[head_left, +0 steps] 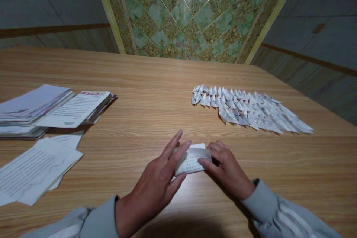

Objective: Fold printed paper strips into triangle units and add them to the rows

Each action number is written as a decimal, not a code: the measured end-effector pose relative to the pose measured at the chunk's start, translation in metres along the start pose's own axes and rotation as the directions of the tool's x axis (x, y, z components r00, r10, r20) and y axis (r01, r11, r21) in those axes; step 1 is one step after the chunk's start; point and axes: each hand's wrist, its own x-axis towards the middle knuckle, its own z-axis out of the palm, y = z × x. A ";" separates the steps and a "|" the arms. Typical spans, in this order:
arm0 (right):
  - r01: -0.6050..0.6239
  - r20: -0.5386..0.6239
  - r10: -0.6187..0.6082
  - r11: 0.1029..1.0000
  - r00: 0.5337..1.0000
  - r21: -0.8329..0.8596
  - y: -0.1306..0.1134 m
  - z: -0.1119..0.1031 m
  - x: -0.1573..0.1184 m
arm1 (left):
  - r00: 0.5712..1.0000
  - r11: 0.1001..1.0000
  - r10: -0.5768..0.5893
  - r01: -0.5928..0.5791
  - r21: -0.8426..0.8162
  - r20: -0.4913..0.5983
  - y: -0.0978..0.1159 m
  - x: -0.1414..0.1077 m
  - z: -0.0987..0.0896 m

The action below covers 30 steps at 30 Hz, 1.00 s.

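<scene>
A small folded sheet of printed paper [192, 161] is between my hands, just above the wooden table near its front. My right hand [227, 167] pinches its right end, thumb on top and fingers behind. At the left end, my left hand [158, 178] has its thumb at the lower edge and a finger over the upper corner, while the index finger sticks up. A second flap of paper shows behind the upper edge. To the right, rows of folded paper pieces [240, 106] with pointed tips stand close together; several are made from printed sheets.
Stacked papers and booklets [75, 108] lie at the left of the wooden table [145, 93]. Nearer to me are loose lined sheets [39, 167], overlapping. Beyond the table's far edge, a tiled green and brown panel [186, 11] stands between grey walls.
</scene>
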 end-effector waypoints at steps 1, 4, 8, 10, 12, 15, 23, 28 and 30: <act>-0.010 -0.014 0.010 1.000 1.000 -0.023 -0.001 0.001 0.000 | 0.999 0.998 0.043 -0.045 0.038 0.032 0.001 0.000 0.000; -0.058 -0.071 0.051 0.994 0.996 -0.097 -0.001 0.004 0.000 | 0.980 0.979 0.111 -0.137 0.150 0.167 0.006 0.000 0.001; -0.098 -0.107 0.080 0.980 0.991 -0.171 0.002 0.006 -0.001 | 0.950 0.962 0.098 -0.166 0.215 0.296 0.010 0.000 0.001; -0.099 -0.100 0.082 0.979 0.992 -0.180 0.003 0.006 -0.001 | 0.944 0.960 0.095 -0.171 0.223 0.315 0.011 0.001 0.002; -0.097 -0.096 0.080 0.979 0.992 -0.182 0.005 0.006 -0.001 | 0.946 0.955 0.094 -0.174 0.240 0.309 0.011 0.000 0.003; -0.085 -0.103 0.066 0.977 0.992 -0.197 0.006 0.007 0.000 | 0.951 0.945 0.098 -0.182 0.273 0.295 0.013 -0.001 0.005; -0.100 -0.115 0.072 0.960 0.991 -0.261 0.004 0.009 0.001 | 0.955 0.907 0.089 -0.195 0.374 0.282 0.018 -0.002 0.006; -0.101 -0.128 0.064 0.944 0.990 -0.313 0.003 0.011 0.002 | 0.956 0.913 0.052 -0.162 0.373 0.287 0.020 -0.003 0.004; -0.099 -0.133 0.056 0.935 0.989 -0.341 0.002 0.011 0.003 | 0.956 0.914 0.039 -0.152 0.376 0.292 0.020 -0.003 0.005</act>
